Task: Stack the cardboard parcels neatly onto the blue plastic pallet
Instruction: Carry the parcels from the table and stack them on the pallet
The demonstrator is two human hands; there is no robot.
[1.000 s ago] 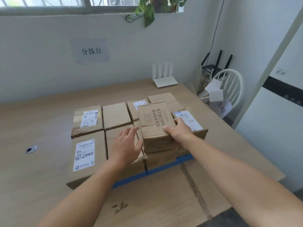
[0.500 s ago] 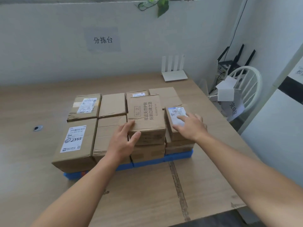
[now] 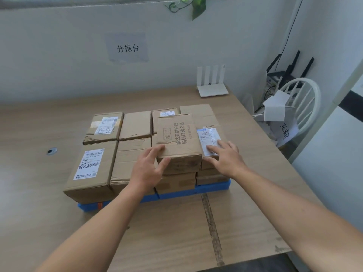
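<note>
Several cardboard parcels stand packed together on the blue plastic pallet [image 3: 212, 187], which lies on the wooden table. A printed parcel [image 3: 177, 139] sits on the second layer, right of centre. My left hand [image 3: 150, 167] touches its near left corner with relaxed, spread fingers. My right hand [image 3: 225, 158] rests flat on the labelled parcel [image 3: 208, 137] just right of it. A large parcel with a "2555" label [image 3: 91, 169] fills the near left corner. Neither hand holds anything.
The wooden table [image 3: 176, 232] has a taped seam running toward me. A white router [image 3: 212, 85] stands at the back by the wall. A white chair [image 3: 298, 107] with papers and black routers stands off the right edge. A cable hole [image 3: 52, 151] is at the left.
My right hand let go of the printed parcel and moved right onto the labelled parcel. My left hand shifted to the printed parcel's near left corner. The view stepped back a little.
</note>
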